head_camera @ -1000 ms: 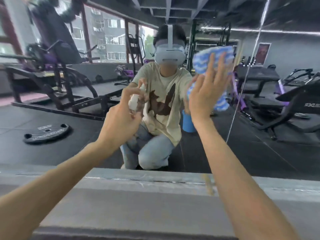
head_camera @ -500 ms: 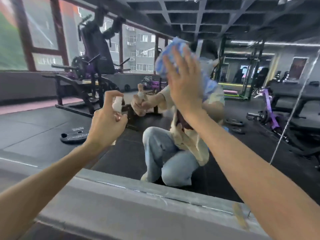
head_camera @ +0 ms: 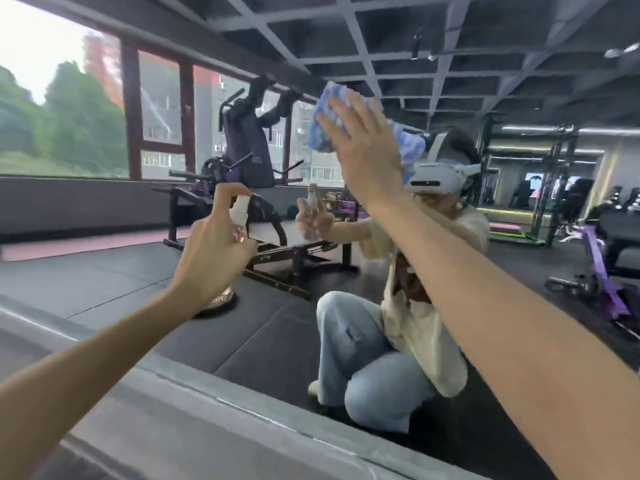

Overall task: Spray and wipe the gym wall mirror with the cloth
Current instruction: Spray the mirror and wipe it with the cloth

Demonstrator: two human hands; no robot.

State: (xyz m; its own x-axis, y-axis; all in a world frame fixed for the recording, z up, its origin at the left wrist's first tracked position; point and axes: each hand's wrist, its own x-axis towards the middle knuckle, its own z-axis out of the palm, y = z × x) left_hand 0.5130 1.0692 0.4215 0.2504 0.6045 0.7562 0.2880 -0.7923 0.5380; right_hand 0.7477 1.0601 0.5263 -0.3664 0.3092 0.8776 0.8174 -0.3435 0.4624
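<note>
The wall mirror point(head_camera: 104, 265) fills the view and reflects the gym and a crouching person in a headset. My right hand point(head_camera: 360, 143) is raised high with its fingers straight, pressing a blue-and-white cloth point(head_camera: 323, 119) flat against the glass. My left hand point(head_camera: 211, 247) is lower and to the left, a little back from the glass. It grips a small white spray bottle point(head_camera: 239, 211) upright, with a finger over its top. Most of the cloth is hidden behind my right hand.
A grey ledge point(head_camera: 214, 434) runs along the mirror's lower edge, slanting across the bottom of the view. In the reflection are a purple-and-black weight machine point(head_camera: 249, 157), a weight plate on the black floor, windows at the left and more machines at the right.
My right hand has slid the cloth up and to the left on the glass. My left hand has kept hold of the spray bottle, and my view has turned left and tilted.
</note>
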